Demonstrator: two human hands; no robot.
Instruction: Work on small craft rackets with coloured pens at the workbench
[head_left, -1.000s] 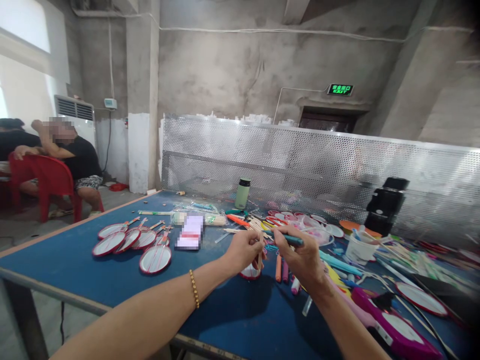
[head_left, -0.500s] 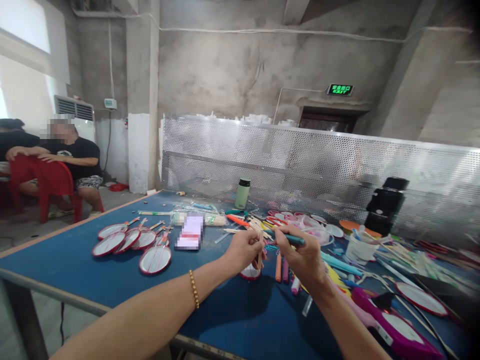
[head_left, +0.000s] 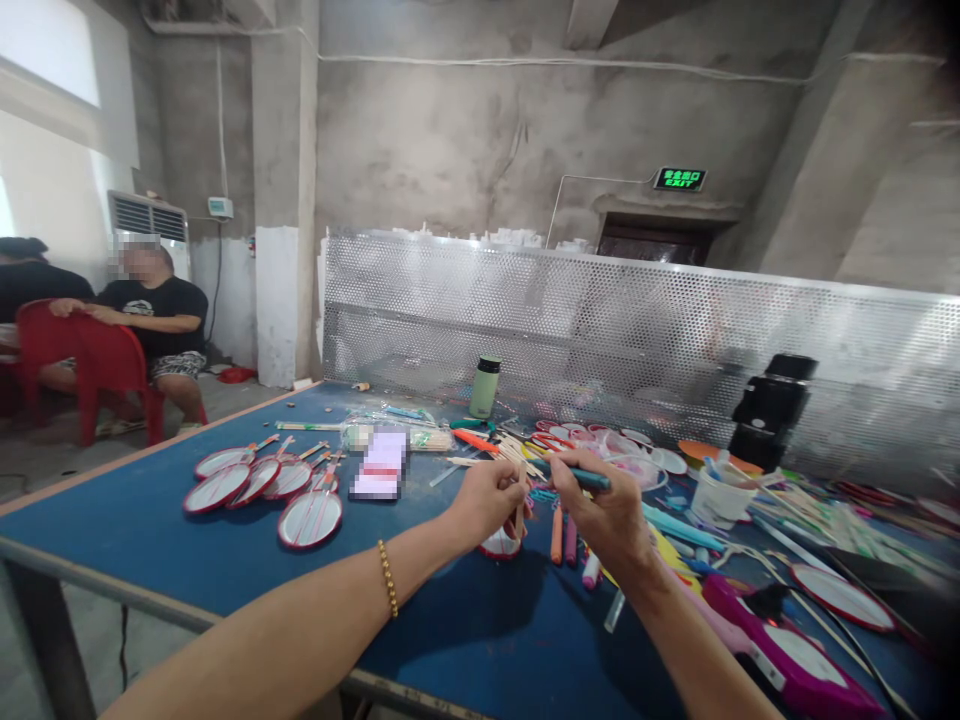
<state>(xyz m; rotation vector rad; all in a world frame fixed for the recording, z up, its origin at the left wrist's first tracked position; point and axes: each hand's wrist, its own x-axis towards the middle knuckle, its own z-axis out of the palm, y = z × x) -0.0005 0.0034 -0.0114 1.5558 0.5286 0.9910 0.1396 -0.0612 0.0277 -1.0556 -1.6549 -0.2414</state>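
Note:
My left hand (head_left: 491, 497) is closed, its fingers pinching a flat wooden stick (head_left: 520, 515) that stands nearly upright above the table. Just under that stick a small round white disc with a red rim (head_left: 500, 542) is partly visible; whether the two are joined I cannot tell. My right hand (head_left: 607, 510) is wrapped round a teal pen (head_left: 589, 479), which points left toward the stick. Its tip is too small to make out. Below and between the hands lie an orange marker (head_left: 556, 536) and a purple marker (head_left: 571, 542).
Several red-rimmed discs with handles (head_left: 310, 518) lie on the blue table (head_left: 187, 572) at left, beside a phone (head_left: 380, 465). Behind stands a green bottle (head_left: 485, 388). Rightward are a white cup (head_left: 720, 500), a purple case (head_left: 795, 660) and a black flask (head_left: 776, 410). Two people sit far left.
My hands, the stick and the pen have stayed almost still. At far left, a seated person has shifted slightly to the right and moved their arms.

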